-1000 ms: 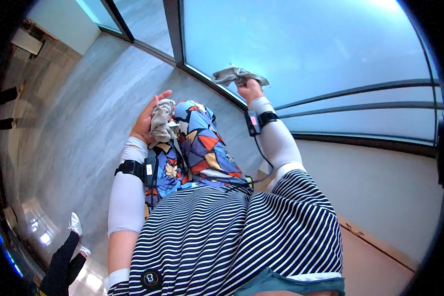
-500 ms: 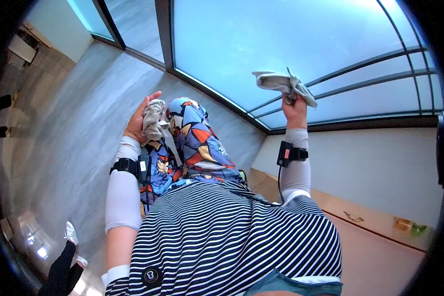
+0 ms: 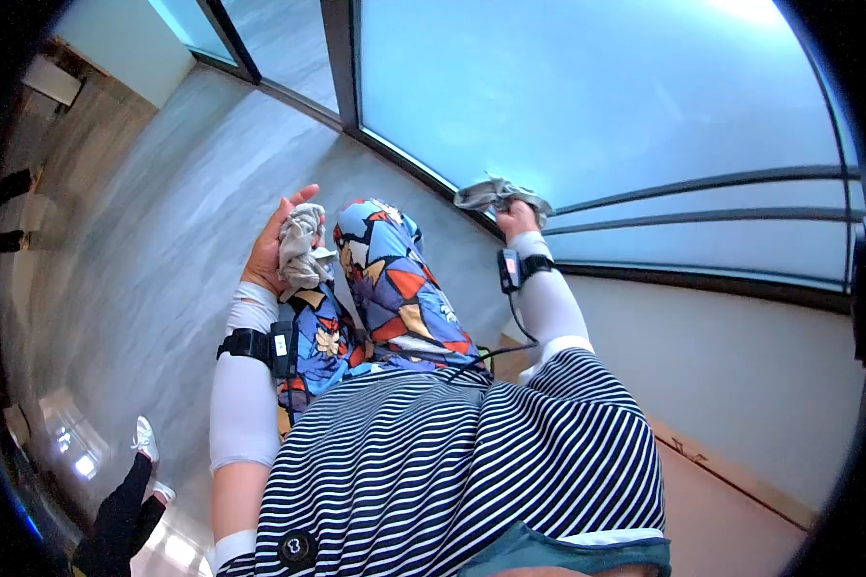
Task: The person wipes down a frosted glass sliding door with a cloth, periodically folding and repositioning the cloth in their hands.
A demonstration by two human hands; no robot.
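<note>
A crumpled grey cloth (image 3: pixel 303 246) is held in the grip of the left hand (image 3: pixel 266 252), beside the patterned trousers (image 3: pixel 394 279). A second cloth (image 3: pixel 491 196) is clasped in the grip of the right hand (image 3: pixel 519 220), near the frosted glass (image 3: pixel 568 106); whether the glass is touched cannot be told.

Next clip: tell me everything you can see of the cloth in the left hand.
The cloth is pale grey, soft-looking fabric, crumpled into a thick wad with many folds rather than spread out. It sits against the palm side of the left hand, a finger extending beyond it, above the patterned trousers. Whether it touches them is unclear, and the side facing away is hidden.
</note>
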